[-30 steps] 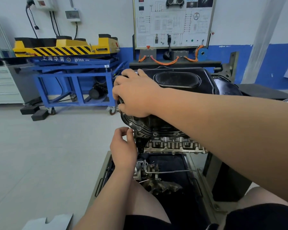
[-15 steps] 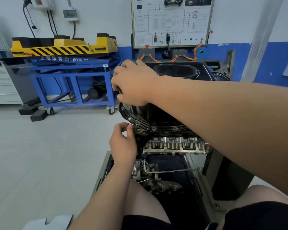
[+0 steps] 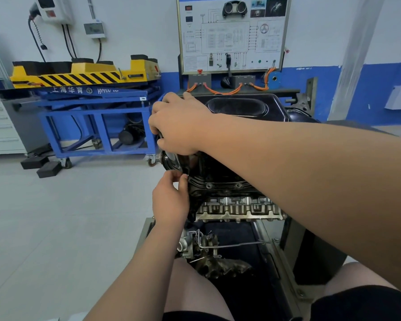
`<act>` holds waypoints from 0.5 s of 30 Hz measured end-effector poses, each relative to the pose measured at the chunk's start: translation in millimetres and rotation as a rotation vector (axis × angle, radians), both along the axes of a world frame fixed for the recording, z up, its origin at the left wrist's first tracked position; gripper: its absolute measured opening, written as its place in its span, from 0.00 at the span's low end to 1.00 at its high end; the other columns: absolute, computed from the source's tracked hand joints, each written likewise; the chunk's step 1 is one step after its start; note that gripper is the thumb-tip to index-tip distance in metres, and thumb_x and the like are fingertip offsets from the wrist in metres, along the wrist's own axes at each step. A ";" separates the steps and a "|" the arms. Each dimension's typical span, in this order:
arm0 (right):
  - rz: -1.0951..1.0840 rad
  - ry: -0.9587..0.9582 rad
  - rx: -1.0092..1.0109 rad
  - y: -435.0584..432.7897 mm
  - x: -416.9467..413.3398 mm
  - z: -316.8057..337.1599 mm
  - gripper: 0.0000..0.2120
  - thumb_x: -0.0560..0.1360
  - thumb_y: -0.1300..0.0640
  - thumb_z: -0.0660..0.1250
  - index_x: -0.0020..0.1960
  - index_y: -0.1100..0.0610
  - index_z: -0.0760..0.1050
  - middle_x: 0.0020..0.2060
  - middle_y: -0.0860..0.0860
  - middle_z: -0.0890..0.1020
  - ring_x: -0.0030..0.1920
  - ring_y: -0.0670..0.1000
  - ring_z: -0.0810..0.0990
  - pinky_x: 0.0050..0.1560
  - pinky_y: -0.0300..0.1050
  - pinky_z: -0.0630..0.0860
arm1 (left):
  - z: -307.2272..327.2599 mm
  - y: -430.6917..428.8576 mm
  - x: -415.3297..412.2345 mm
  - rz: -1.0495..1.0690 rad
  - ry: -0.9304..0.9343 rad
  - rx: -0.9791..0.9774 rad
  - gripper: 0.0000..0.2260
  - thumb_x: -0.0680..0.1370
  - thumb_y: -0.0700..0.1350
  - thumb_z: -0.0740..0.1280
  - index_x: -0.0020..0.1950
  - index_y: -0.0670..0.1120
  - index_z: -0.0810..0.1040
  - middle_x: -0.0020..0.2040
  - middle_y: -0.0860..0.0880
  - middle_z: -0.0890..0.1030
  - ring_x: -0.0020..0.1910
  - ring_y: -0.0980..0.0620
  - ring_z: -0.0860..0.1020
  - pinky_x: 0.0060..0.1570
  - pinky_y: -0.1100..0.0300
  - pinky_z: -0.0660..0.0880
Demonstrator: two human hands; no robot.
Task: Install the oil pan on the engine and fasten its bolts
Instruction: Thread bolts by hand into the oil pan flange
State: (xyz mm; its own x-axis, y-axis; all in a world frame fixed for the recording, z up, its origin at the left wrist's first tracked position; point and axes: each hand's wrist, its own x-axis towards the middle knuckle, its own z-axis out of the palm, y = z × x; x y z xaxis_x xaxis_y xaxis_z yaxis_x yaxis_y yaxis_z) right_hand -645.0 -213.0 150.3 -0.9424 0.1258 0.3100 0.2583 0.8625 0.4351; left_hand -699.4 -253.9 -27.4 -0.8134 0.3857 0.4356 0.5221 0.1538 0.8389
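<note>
Gripping the oil pan (image 3: 241, 107) by a corner was the right hand (image 3: 178, 126); just below, the left hand (image 3: 170, 200) pinched a small part (image 3: 185, 176).

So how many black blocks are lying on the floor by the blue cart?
2. One block lies left of the blue cart's front wheel, the other beside it, nearer the camera. More may be hidden.

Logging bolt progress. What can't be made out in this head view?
Head view: whether the left hand pinches a bolt; its own fingertips hide the spot at the flange.
Head view: bolt holes at the left end of the oil pan, covered by the right hand gripping it.
Head view: right-side flange bolts, behind the right forearm.
Head view: far flange, hidden by the pan itself.
</note>
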 end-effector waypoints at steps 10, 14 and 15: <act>-0.046 -0.047 0.054 -8.3 -0.5 -6.1 0.16 0.76 0.47 0.62 0.60 0.52 0.72 0.61 0.52 0.70 0.64 0.58 0.65 0.62 0.70 0.62 | 3.8 -3.6 -0.1 0.013 0.166 -0.131 0.08 0.80 0.49 0.63 0.50 0.45 0.76 0.48 0.49 0.81 0.43 0.50 0.76 0.41 0.57 0.70; -0.037 -0.027 0.045 -10.7 1.2 -10.2 0.16 0.76 0.52 0.61 0.63 0.53 0.70 0.63 0.53 0.69 0.66 0.58 0.63 0.63 0.70 0.60 | 4.5 -3.5 1.3 0.013 0.174 -0.154 0.07 0.79 0.49 0.63 0.48 0.46 0.75 0.46 0.49 0.81 0.44 0.46 0.78 0.42 0.52 0.74; -0.034 -0.025 0.041 -11.2 1.8 -10.9 0.16 0.76 0.53 0.61 0.63 0.53 0.70 0.64 0.53 0.68 0.66 0.58 0.63 0.63 0.70 0.60 | 4.4 -3.4 1.4 0.012 0.179 -0.166 0.07 0.79 0.49 0.63 0.47 0.46 0.75 0.45 0.50 0.81 0.43 0.46 0.78 0.41 0.52 0.74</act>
State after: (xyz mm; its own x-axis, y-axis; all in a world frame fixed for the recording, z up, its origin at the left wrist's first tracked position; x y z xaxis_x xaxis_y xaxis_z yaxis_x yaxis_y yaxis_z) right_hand -643.2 -224.1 139.4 -0.9452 0.1456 0.2922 0.2759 0.8347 0.4766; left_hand -698.0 -257.3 -23.0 -0.7342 0.4543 0.5045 0.6572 0.2890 0.6961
